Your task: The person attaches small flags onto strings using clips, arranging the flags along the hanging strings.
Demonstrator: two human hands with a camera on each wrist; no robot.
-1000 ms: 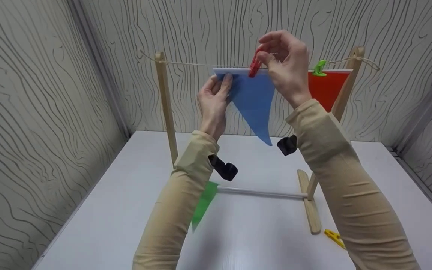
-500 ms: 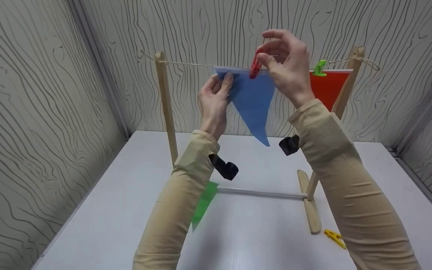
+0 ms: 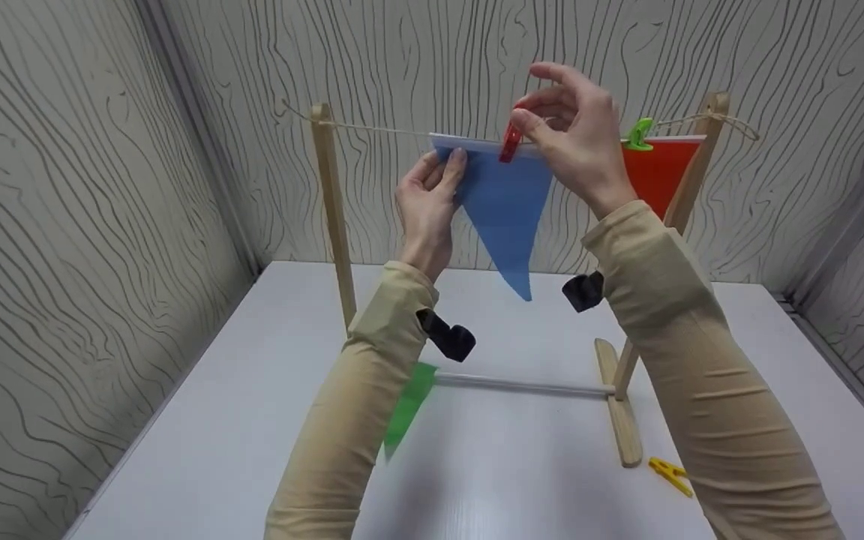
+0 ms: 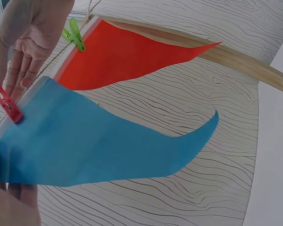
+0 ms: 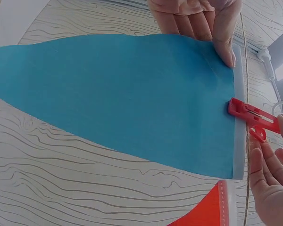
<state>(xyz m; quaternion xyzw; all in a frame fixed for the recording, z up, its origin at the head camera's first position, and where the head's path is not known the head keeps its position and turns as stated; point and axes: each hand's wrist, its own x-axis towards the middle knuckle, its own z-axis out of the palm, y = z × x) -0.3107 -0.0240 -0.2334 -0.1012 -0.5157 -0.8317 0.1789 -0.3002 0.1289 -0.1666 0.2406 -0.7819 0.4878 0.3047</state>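
Observation:
A blue triangular pennant (image 3: 507, 199) with a white top strip hangs at the twine (image 3: 379, 129). My left hand (image 3: 430, 199) pinches its upper left corner, thumb in front and fingers behind. Between thumb and fingers of my right hand (image 3: 578, 135) is a red clothespin (image 3: 510, 142), its tip over the pennant's top strip. In the right wrist view, one leg of the red clothespin (image 5: 252, 115) lies across the front of the strip, with the twine passing between its legs. To the right, a green clothespin (image 3: 640, 135) holds a red pennant (image 3: 655, 174) on the line.
Wooden posts (image 3: 333, 217) carry the twine at both sides, joined low by a white rod (image 3: 522, 385). A green pennant (image 3: 409, 409) lies partly under my left sleeve. Near the right wooden foot (image 3: 625, 431) is a yellow clothespin (image 3: 670, 476) on the white table (image 3: 507, 480).
The red clothespin has tipped more upright and moved slightly down on the strip. The blue pennant's tip has swung left and down. My left hand has hardly moved.

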